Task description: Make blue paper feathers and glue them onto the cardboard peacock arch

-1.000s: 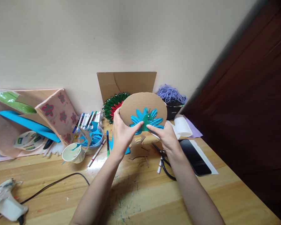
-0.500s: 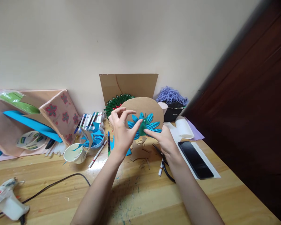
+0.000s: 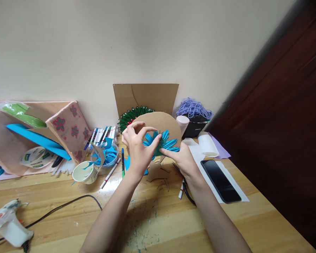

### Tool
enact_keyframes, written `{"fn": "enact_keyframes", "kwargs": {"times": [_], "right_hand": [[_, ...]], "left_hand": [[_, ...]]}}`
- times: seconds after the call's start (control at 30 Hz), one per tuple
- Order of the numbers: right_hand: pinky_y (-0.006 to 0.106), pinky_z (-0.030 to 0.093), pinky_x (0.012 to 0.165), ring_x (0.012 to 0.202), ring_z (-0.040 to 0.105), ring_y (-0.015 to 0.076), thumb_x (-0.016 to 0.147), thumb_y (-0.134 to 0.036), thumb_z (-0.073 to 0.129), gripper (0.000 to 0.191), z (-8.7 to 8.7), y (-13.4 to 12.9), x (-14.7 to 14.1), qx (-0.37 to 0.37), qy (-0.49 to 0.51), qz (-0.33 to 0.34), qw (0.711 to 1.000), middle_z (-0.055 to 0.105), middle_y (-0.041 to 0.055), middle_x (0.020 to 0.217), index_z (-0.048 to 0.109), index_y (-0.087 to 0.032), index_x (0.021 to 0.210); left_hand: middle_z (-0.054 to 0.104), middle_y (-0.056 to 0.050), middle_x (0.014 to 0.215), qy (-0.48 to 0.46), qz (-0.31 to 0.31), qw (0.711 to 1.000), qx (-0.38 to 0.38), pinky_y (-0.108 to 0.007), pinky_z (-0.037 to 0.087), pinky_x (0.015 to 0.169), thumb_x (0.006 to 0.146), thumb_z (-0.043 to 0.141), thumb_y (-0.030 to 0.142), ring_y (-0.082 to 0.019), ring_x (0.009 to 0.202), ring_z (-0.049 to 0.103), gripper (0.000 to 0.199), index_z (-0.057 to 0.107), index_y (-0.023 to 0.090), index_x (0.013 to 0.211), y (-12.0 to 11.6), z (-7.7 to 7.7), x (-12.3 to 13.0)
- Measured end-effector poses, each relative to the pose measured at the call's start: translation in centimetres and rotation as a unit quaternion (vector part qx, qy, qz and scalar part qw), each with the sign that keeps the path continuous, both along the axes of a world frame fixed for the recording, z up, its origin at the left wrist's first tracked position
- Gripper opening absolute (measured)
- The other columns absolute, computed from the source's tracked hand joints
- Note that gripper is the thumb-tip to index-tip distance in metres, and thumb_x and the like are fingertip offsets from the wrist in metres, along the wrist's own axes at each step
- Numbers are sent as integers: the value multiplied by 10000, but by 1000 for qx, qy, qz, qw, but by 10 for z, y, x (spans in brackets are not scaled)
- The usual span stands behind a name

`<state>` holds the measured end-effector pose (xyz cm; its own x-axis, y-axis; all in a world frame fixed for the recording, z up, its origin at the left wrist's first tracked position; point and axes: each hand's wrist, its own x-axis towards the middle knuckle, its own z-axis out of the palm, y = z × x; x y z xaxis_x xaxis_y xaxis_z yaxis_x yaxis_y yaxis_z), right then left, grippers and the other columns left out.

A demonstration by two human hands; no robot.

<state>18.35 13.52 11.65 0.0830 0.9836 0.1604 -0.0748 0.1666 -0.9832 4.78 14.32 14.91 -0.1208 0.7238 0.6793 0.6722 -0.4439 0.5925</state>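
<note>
A rounded cardboard piece [image 3: 163,121] is held up above the table, with blue petal-like strips [image 3: 169,143] fanned out on its face. At their middle sits a small green bird-shaped cut-out [image 3: 157,151], mostly covered by fingers. My left hand [image 3: 140,147] is in front of the cardboard's left side, its thumb on the cut-out and its index finger bent close by. My right hand [image 3: 183,158] grips the cardboard's lower right edge, thumb on the front beside the cut-out, other fingers hidden behind. Scissors [image 3: 188,191] lie under my right wrist.
Cardboard scraps [image 3: 158,172] lie beneath the hands. At left are a paper cup [image 3: 84,173], a tub of blue scraps [image 3: 109,158], several markers [image 3: 102,135] and a glue gun [image 3: 9,223] with its cord. A phone [image 3: 221,181] lies at right. Purple yarn [image 3: 192,109] is behind.
The cardboard piece has turned slightly, showing narrower, and dropped a little. More of the green cut-out is now covered. Both hands keep their places on it.
</note>
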Motion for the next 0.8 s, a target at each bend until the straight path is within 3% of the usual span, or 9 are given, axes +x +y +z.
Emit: {"fn": "enact_keyframes", "kwargs": {"times": [0.47, 0.8], "right_hand": [[396, 496, 879, 970, 649, 257, 584, -254, 779, 437, 0, 1, 1, 10, -23, 1, 1000, 699, 63, 1057, 654, -184, 997], [400, 479, 899, 1008, 629, 264, 572, -243, 776, 363, 4, -1, -2, 7, -46, -5, 999, 707, 60, 1026, 668, -192, 914]], "left_hand": [[512, -38, 1106, -4, -7, 1000, -5, -435, 295, 963, 768, 652, 340, -251, 1107, 416, 89, 698, 302, 834, 0, -1, 0], [520, -45, 1090, -16, -1, 1000, -10, -445, 313, 942, 775, 645, 348, -257, 1090, 420, 94, 702, 284, 814, 1, -3, -1]]}}
